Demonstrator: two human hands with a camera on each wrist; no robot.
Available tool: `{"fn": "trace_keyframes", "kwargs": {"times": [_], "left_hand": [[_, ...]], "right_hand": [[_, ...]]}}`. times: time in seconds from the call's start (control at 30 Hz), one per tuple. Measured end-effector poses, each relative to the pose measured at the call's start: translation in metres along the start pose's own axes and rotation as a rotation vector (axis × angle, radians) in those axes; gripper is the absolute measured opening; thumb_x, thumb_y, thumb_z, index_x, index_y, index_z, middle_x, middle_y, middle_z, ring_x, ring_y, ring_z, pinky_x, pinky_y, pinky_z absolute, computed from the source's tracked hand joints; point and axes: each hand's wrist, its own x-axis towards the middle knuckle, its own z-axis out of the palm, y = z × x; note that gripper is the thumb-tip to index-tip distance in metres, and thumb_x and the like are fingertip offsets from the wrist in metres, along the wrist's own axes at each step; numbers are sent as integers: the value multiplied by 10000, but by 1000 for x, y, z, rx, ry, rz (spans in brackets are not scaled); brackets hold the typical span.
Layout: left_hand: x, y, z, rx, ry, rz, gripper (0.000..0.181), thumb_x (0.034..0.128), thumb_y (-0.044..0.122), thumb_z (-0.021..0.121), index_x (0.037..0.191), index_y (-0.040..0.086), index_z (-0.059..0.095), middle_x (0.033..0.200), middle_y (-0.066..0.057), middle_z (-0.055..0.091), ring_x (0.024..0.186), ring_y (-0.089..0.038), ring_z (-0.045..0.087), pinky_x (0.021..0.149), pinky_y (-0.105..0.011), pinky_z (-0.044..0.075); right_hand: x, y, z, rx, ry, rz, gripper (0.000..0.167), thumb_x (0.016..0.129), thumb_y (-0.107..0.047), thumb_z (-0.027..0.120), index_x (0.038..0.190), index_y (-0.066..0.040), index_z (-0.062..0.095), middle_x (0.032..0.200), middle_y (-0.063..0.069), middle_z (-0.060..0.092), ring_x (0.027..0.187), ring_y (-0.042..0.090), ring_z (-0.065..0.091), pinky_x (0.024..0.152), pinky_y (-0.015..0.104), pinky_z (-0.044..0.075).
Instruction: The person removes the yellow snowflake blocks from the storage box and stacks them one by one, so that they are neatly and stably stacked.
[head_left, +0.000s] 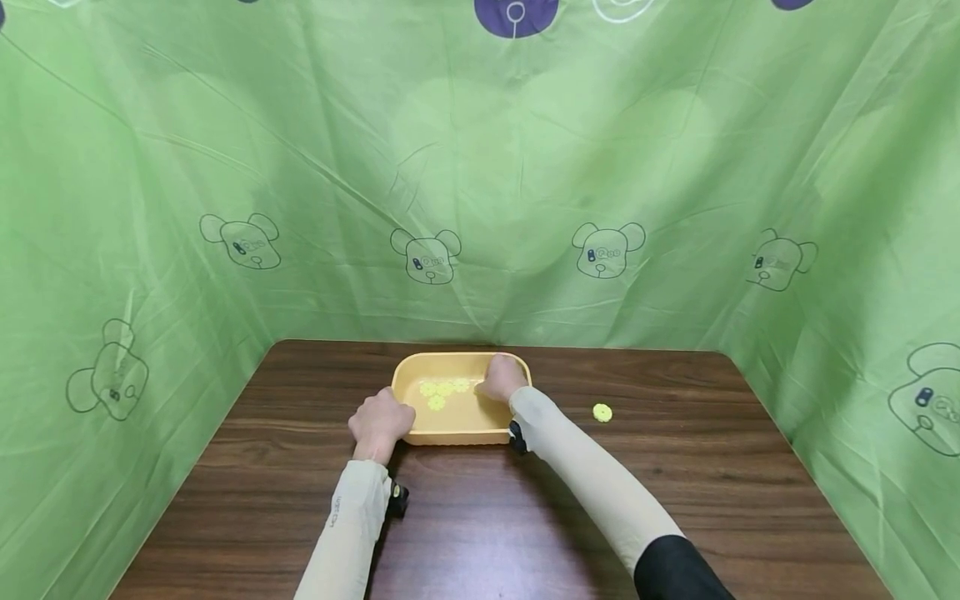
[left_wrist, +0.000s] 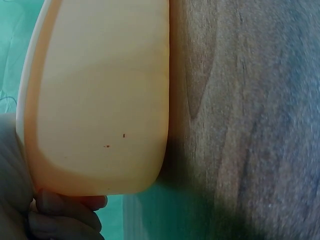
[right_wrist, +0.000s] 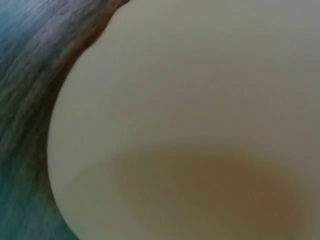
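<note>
In the head view, a yellow-orange plastic basin (head_left: 457, 437) stands on the table, with several small yellow flower-shaped pieces (head_left: 437, 402) on its floor. My left hand (head_left: 381, 419) grips the basin's left rim. The left wrist view has its curled fingers (left_wrist: 67, 212) at the end of the basin's outer wall (left_wrist: 100, 100). My right hand (head_left: 502, 379) reaches over the right side into the basin, its fingertips pinching a flower-shaped piece at the end of a row. Only the basin's blurred wall (right_wrist: 200, 100) fills the right wrist view; the right fingers are hidden there.
One more yellow flower-shaped piece (head_left: 602, 412) lies on the dark wooden table (head_left: 465, 517), right of the basin. Green curtains (head_left: 510, 183) with bear drawings hang behind the table and along both sides.
</note>
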Motion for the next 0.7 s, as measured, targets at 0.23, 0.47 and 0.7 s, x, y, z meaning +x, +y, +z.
{"fn": "trace_keyframes", "kwargs": {"times": [0.23, 0.47, 0.7], "left_hand": [[0, 1, -1, -1, -1, 1, 387, 809, 234, 521, 1125, 48, 644, 974, -197, 690, 888, -386, 659, 683, -547, 471], [1, 0, 1, -7, 0, -1, 375, 802, 234, 522, 1110, 60, 645, 985, -189, 692, 904, -381, 660, 695, -541, 472], [1, -1, 1, -9, -3, 0, 373, 789, 238, 530, 1100, 68, 646, 984, -183, 692, 894, -371, 659, 677, -534, 468]], "right_hand": [[3, -1, 3, -38, -44, 44, 572, 810, -154, 789, 489, -165, 316, 466, -62, 235, 461, 117, 298, 477, 264, 304], [4, 0, 6, -14, -58, 86, 495, 813, -147, 788, 527, -160, 385, 506, -42, 344, 517, 149, 401, 506, 282, 355], [1, 2, 8, 43, -37, 80, 453, 792, -151, 823, 547, -160, 443, 541, -37, 417, 550, 156, 427, 528, 284, 358]]}}
